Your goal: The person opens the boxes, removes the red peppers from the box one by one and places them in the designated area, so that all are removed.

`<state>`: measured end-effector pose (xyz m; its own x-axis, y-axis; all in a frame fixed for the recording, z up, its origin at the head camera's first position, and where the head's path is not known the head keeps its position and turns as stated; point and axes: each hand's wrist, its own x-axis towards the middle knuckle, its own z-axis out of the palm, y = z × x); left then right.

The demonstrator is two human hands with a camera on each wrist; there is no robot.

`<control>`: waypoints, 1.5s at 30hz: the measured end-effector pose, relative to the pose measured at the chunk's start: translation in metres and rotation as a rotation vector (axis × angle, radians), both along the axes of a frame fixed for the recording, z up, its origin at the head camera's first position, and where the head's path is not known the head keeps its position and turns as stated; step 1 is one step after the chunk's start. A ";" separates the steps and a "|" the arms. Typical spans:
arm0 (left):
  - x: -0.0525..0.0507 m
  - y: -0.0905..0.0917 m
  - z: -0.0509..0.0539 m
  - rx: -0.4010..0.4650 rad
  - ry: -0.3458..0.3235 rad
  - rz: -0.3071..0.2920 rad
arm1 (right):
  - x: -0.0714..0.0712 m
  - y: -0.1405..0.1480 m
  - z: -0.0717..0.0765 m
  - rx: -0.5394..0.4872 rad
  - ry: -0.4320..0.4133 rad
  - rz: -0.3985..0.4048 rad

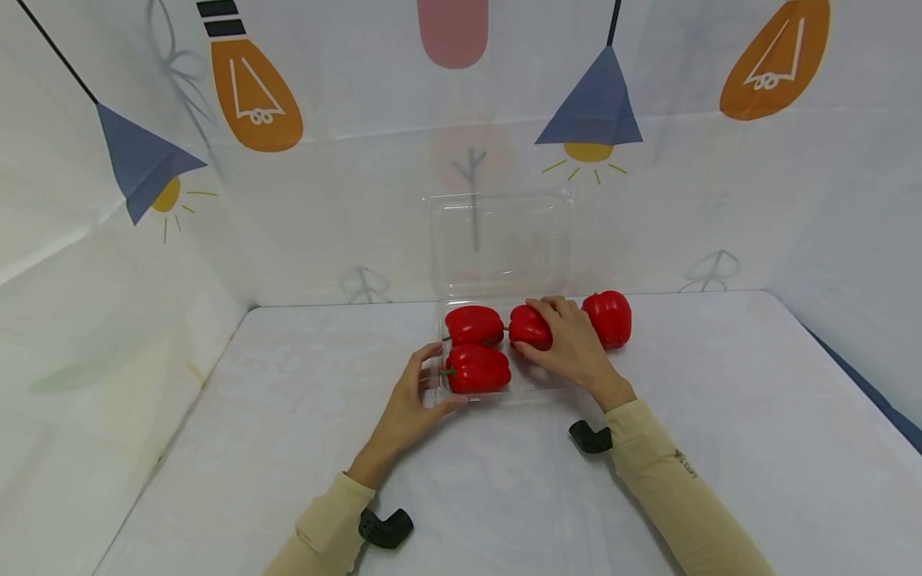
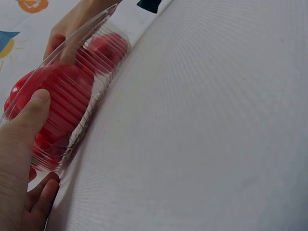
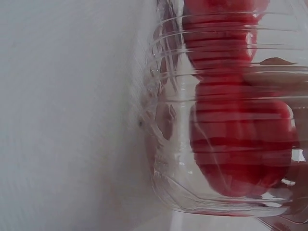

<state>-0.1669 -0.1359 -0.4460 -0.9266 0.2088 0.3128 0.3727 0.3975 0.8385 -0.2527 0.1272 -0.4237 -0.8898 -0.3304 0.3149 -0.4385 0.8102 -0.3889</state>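
A clear plastic clamshell box (image 1: 536, 395) sits at the back of the table with its lid (image 1: 504, 244) raised. Two red bell peppers lie along its left side, a rear one (image 1: 473, 326) and a front one (image 1: 479, 369) with a green stem. My left hand (image 1: 405, 410) holds the box's left end, the thumb pressing its ribbed wall in the left wrist view. With thumb and fingers, my right hand (image 1: 575, 346) grips a third red pepper (image 1: 529, 326) in the box's rear right part. Ribbed plastic covers most of the right wrist view, with red peppers (image 3: 240, 139) behind it.
Another red pepper (image 1: 611, 318) rests on the white tabletop (image 1: 691, 384) just right of the box, behind my right hand. A white printed curtain (image 1: 346, 200) stands directly behind the table. Black wrist devices (image 1: 386, 529) are worn on both sleeves.
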 end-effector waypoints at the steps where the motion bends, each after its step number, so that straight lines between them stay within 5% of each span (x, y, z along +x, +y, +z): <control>1: 0.000 0.000 0.000 -0.001 0.002 -0.001 | 0.000 0.000 0.000 -0.003 0.000 0.000; 9: -0.001 0.000 -0.001 0.015 -0.024 -0.006 | 0.001 0.000 0.001 -0.079 -0.003 -0.022; 20: -0.017 -0.008 -0.035 -0.003 -0.014 0.008 | 0.000 0.000 0.002 -0.117 -0.012 -0.036; 28: -0.014 -0.007 -0.030 0.002 -0.019 0.010 | 0.001 0.002 0.008 -0.148 -0.011 -0.036; 38: -0.017 -0.009 -0.037 -0.012 0.019 0.000 | 0.001 0.008 0.015 -0.193 0.030 -0.021; 45: -0.017 -0.008 -0.036 -0.015 -0.007 0.015 | 0.003 0.013 0.022 -0.252 -0.035 -0.021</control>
<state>-0.1836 -0.1439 -0.4819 -0.9316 0.1999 0.3034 0.3611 0.4155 0.8349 -0.2493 0.1406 -0.4015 -0.9074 -0.2272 0.3537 -0.4055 0.6946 -0.5942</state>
